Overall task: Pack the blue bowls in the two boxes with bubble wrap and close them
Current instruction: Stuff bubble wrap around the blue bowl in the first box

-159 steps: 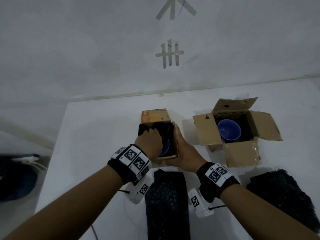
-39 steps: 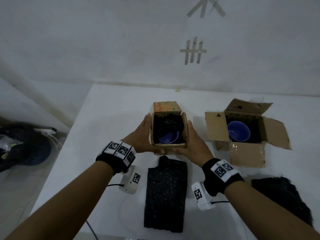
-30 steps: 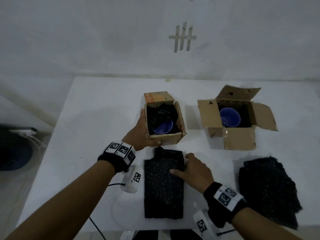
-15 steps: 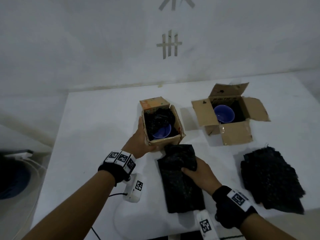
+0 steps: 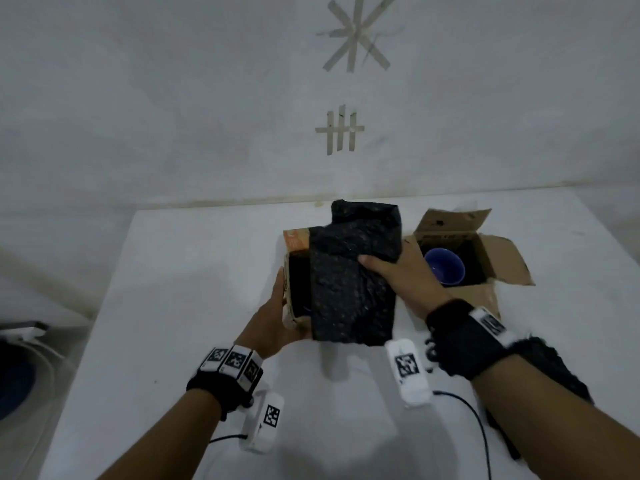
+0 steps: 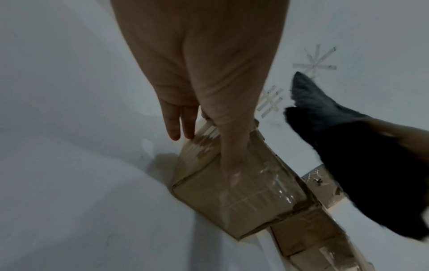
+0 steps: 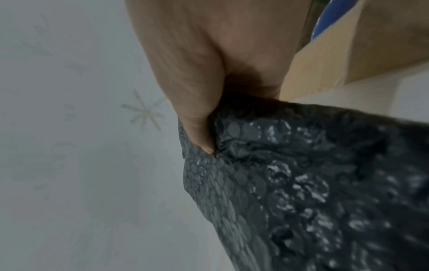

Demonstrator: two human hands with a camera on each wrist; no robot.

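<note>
A small cardboard box (image 5: 296, 285) with an orange flap stands at the table's middle. My left hand (image 5: 282, 306) holds its near left corner, thumb on the taped front face (image 6: 243, 183) and fingers along the side. My right hand (image 5: 381, 268) pinches a black bubble wrap sheet (image 5: 353, 282) and holds it lifted over this box's opening, covering most of it. The thumb (image 7: 202, 135) presses into the bubble wrap (image 7: 301, 183). The bowl in this box is hidden. To the right, a larger box (image 5: 485, 299) stands with flaps spread and a blue bowl (image 5: 444, 270) inside.
A second black bubble wrap sheet (image 5: 554, 368) lies at the near right, partly under my right forearm. The white table (image 5: 194, 306) meets a white wall with tape marks (image 5: 341, 131) behind the boxes. The table's left edge drops to the floor.
My right hand left the small box, picked the black sheet up from the table in front of it, and raised it over the box. The left hand stayed on the box.
</note>
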